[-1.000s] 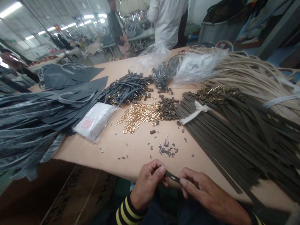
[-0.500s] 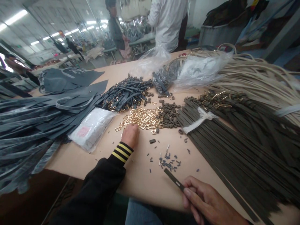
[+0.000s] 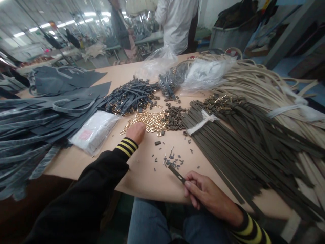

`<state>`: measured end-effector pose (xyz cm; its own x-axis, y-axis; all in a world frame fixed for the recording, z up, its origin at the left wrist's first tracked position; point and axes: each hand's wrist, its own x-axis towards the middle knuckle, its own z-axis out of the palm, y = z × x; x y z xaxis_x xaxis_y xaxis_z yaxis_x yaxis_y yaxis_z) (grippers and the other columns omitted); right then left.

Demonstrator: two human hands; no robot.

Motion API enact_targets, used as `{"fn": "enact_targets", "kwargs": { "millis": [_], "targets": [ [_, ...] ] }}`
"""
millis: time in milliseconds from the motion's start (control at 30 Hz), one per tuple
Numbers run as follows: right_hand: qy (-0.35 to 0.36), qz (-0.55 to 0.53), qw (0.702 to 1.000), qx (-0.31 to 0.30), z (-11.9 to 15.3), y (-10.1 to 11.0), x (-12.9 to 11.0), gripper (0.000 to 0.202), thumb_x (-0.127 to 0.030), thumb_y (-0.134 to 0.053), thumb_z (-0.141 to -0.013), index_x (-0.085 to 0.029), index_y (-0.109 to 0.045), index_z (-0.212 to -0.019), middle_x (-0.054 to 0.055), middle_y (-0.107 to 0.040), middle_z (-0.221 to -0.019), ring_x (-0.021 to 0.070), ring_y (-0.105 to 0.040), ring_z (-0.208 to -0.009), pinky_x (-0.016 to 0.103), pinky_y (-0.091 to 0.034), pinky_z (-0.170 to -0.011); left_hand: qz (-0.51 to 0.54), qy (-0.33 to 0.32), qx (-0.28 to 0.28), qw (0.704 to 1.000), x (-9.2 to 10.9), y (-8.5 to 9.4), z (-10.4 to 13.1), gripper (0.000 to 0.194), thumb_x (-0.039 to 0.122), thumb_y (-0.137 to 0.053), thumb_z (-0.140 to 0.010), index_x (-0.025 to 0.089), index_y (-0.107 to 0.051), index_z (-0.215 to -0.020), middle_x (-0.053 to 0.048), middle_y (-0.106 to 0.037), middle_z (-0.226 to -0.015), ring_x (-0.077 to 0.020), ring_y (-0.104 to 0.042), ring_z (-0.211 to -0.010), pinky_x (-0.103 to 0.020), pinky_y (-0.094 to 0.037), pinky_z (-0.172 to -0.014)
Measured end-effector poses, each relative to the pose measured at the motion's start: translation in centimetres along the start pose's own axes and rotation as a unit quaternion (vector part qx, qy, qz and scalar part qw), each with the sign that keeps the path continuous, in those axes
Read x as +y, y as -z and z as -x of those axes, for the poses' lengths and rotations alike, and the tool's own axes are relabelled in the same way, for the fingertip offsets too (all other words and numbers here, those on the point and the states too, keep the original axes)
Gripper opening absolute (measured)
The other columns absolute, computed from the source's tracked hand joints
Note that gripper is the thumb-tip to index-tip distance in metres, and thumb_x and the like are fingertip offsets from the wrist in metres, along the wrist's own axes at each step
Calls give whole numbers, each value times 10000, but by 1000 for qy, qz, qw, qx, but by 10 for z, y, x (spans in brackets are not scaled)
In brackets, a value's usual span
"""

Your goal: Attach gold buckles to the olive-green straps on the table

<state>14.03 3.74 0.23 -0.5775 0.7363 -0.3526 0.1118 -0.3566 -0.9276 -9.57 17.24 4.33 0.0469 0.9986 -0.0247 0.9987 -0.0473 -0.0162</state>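
My right hand point(image 3: 203, 191) pinches the end of a dark olive strap point(image 3: 175, 173) between thumb and fingers. An oval slot shows in the strap near my fingertips, and its free end points up and left. My left hand point(image 3: 136, 131) is curled at the near left edge of a pile of gold-coloured buckles point(image 3: 152, 120). Its fingertips are hidden behind the hand, so what they hold cannot be seen. Small dark scraps point(image 3: 175, 159) lie scattered just beyond the strap's tip. Dark keeper loops point(image 3: 175, 118) are heaped against the right side of the buckles.
A bundle of olive straps point(image 3: 218, 145) tied with white covers the right side. Behind it lie beige straps point(image 3: 254, 78). Dark blue buckled straps point(image 3: 132, 96) and clear plastic bags point(image 3: 205, 76) sit farther back. At left are a wrapped white packet point(image 3: 93, 132) and dark blue pieces point(image 3: 73, 105).
The whole view has shifted, showing more of my lap and right sleeve. My left hand stays at the buckles, and my right hand still holds the strap, its tip now closer to the scraps.
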Motion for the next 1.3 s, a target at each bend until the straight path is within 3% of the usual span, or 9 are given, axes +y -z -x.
{"fn": "enact_targets", "kwargs": {
  "millis": [167,300,367,433,500,567,1033,1233,1300],
  "targets": [
    [17,20,999,21,6,1,-3,274,-421,-421,-795,-150,-425,-751,-14,-532,-614,39,-410,-401,167,-334,-394,123,48,7,991,-8,20,9,142,89,-437,-697,105,-527,-588,-93,-589,-596,-194,-582,-614,-273,-425,-551],
    [22,52,997,42,21,4,-9,192,-338,-433,-806,-152,-448,-760,-10,-544,-622,39,-364,-409,167,-292,-394,282,54,-29,957,15,24,59,110,185,-442,-747,131,-486,-662,-10,-587,-589,-94,-570,-538,-199,-448,-524],
    [25,77,996,36,27,5,-9,185,-321,-454,-802,-143,-486,-760,-5,-543,-616,45,-360,-429,169,-276,-396,526,87,-98,840,35,17,94,108,209,-511,-706,135,-466,-641,14,-562,-555,-81,-558,-511,-205,-463,-530],
    [12,88,996,25,32,3,-5,191,-320,-480,-790,-133,-519,-784,7,-559,-637,49,-367,-444,171,-271,-396,636,120,-179,741,55,6,128,132,224,-565,-668,130,-475,-649,26,-553,-535,-71,-543,-489,-197,-458,-514],
    [-14,71,997,11,34,-2,1,214,-329,-492,-782,-125,-530,-831,24,-588,-686,46,-365,-438,172,-266,-390,684,151,-227,677,71,-6,155,155,232,-590,-650,126,-478,-648,27,-557,-518,-64,-530,-466,-182,-441,-487],
    [-32,42,999,-4,37,-8,8,238,-337,-486,-785,-118,-529,-867,38,-610,-725,38,-354,-423,170,-260,-386,709,174,-242,640,81,-16,173,171,232,-612,-634,124,-480,-643,32,-553,-512,-61,-524,-460,-177,-434,-478],
    [-45,7,999,-12,44,-28,19,294,-403,-505,-759,-115,-533,-714,-3,-558,-596,27,-324,-394,163,-222,-381,757,205,-188,592,96,-32,203,190,244,-652,-610,123,-509,-642,19,-569,-528,-68,-505,-471,-183,-407,-478],
    [-22,-35,999,26,45,-34,23,284,-409,-502,-752,-125,-502,-740,6,-572,-644,25,-331,-376,167,-223,-376,800,213,-158,538,110,-44,217,212,293,-638,-650,126,-511,-684,17,-565,-597,-69,-501,-528,-191,-397,-532],
    [-16,-7,999,31,46,-35,26,274,-399,-487,-765,-125,-503,-748,-2,-560,-625,28,-328,-373,170,-232,-380,804,205,-154,537,112,-47,220,209,301,-620,-668,129,-503,-680,23,-546,-578,-69,-489,-530,-189,-389,-530]
  ]
}}
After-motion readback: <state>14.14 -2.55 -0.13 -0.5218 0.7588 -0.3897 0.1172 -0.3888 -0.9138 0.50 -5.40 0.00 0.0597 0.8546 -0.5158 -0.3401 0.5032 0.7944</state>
